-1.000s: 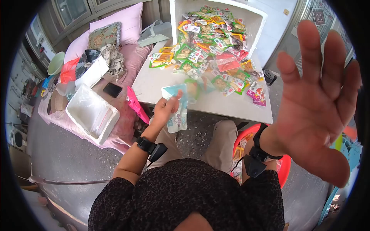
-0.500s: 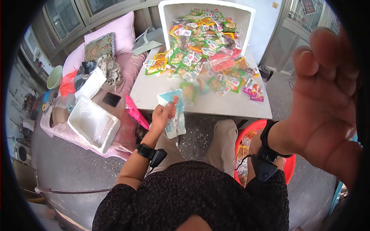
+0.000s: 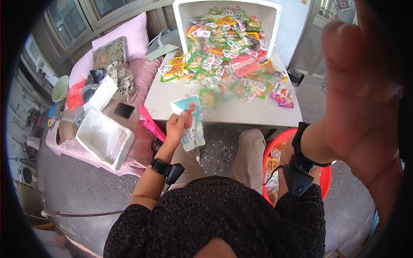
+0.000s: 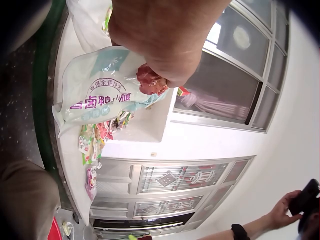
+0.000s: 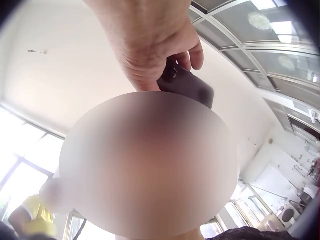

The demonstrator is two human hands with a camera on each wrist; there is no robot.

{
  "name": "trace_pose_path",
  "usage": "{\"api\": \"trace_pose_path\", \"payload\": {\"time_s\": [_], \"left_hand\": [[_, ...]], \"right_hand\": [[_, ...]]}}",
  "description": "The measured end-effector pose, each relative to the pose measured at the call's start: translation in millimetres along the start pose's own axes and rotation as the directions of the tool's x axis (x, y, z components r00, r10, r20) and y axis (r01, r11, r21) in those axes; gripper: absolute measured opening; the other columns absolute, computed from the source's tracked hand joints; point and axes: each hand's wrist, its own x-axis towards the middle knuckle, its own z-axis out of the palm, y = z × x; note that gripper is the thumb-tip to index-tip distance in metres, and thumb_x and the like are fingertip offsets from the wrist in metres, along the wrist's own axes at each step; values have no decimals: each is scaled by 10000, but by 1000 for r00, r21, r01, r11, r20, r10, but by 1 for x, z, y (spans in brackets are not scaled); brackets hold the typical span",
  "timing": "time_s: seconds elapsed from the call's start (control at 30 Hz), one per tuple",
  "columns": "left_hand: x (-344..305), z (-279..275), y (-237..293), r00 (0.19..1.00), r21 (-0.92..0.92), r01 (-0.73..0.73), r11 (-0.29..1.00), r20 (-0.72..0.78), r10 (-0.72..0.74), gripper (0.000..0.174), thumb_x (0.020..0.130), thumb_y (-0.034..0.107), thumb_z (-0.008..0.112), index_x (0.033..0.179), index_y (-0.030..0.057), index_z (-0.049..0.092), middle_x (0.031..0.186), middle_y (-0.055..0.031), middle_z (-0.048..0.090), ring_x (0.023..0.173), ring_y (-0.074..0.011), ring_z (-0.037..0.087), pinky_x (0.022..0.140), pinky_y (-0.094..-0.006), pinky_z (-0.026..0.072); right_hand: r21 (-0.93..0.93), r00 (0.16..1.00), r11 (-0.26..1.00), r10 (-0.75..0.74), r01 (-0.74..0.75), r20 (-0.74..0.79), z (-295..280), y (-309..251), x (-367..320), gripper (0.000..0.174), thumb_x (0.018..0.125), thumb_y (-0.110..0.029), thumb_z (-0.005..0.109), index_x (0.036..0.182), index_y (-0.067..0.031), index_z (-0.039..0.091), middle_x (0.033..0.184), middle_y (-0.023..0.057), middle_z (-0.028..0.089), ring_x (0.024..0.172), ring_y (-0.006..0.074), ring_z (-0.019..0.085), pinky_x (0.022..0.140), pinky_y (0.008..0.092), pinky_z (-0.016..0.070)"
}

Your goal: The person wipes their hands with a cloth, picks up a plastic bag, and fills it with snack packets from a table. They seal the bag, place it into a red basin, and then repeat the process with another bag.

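the left hand (image 3: pixel 175 125) pinches a pale blue-and-white plastic packet (image 3: pixel 196 129) with reddish food on its front, thumb and fingers closed on its left side. the right hand (image 3: pixel 365 81) is raised beside the head, and the right wrist view shows its fingers curled round a smooth dark device (image 5: pixel 192 89). the held packet is by the near edge of the pale rectangular table (image 3: pixel 254 117), above the left knee; its height over the floor cannot be told

judging from how things lie, the work with the packets looks partway along: many small colourful plastic packets (image 3: pixel 232 32) fill the white foam box (image 3: pixel 178 28) on its side and spill onto the tabletop, while others lie in the round red plastic tub (image 3: pixel 327 189). how many are dealt with cannot be told, and the held one is not yet set down

in the head view its long axis runs mostly away from the body, tilted slightly left at the far end; the bluer end points toward the table, the paler end toward the knees
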Motion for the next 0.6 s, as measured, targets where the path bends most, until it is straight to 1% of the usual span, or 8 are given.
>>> {"api": "trace_pose_path", "payload": {"time_s": [0.07,0.17,0.27,0.37,0.4,0.5,0.53,0.6], "left_hand": [[0,-4,-4,1000,45,10,999,-8,-9,250,815,272,484,706,46,478,641,15,494,553,-36,415,516,-187,345],[1,-3,-6,999,17,5,1000,-43,-4,252,818,269,479,695,48,477,640,14,494,550,-37,414,514,-189,346],[4,-8,-8,999,41,-28,999,-21,29,263,818,273,479,687,46,476,638,8,499,553,-38,419,512,-188,348],[13,-13,5,997,142,-64,988,-31,69,273,819,276,476,678,43,474,627,1,503,552,-41,425,509,-190,348],[19,-15,2,982,242,-118,963,-118,150,293,817,275,479,680,18,507,563,1,484,497,-52,410,452,-201,328],[34,-19,2,978,185,-119,975,-149,148,293,808,272,497,668,14,501,566,1,485,502,-52,413,449,-202,332],[40,-23,0,983,165,-114,980,-121,135,293,808,270,496,669,11,499,576,-3,492,510,-53,424,456,-201,340],[44,-24,1,976,234,-133,963,-138,168,290,808,267,496,672,11,502,583,-8,500,514,-53,430,460,-199,344]], "right_hand": [[5,1000,1000,1,-1,2,-1,0,1,632,741,-315,495,1204,18,222,1233,227,279,1115,396,294,867,456,317],[11,1000,1000,-5,5,7,0,1,3,656,734,-326,506,1208,21,212,1236,227,275,1118,399,289,870,456,314],[9,1000,1000,-6,6,15,-3,-1,5,681,727,-336,518,1211,24,202,1239,227,270,1120,402,284,874,456,312],[8,1000,1000,-9,9,19,-4,-3,6,706,720,-347,530,1215,26,191,1242,227,265,1123,405,280,878,456,310],[14,1000,1000,-12,11,19,-6,-4,6,714,718,-351,534,1216,27,188,1243,227,264,1124,405,278,879,456,309],[29,998,999,-17,15,54,-8,-7,5,740,711,-362,545,1219,30,177,1246,227,259,1126,408,273,882,456,307],[32,998,999,-17,15,60,-8,-8,4,748,709,-365,549,1220,31,174,1247,227,258,1127,409,272,884,456,306],[45,997,999,-13,10,75,-6,-3,5,765,704,-373,557,1223,32,167,1249,227,254,1129,411,269,886,456,305]]}}
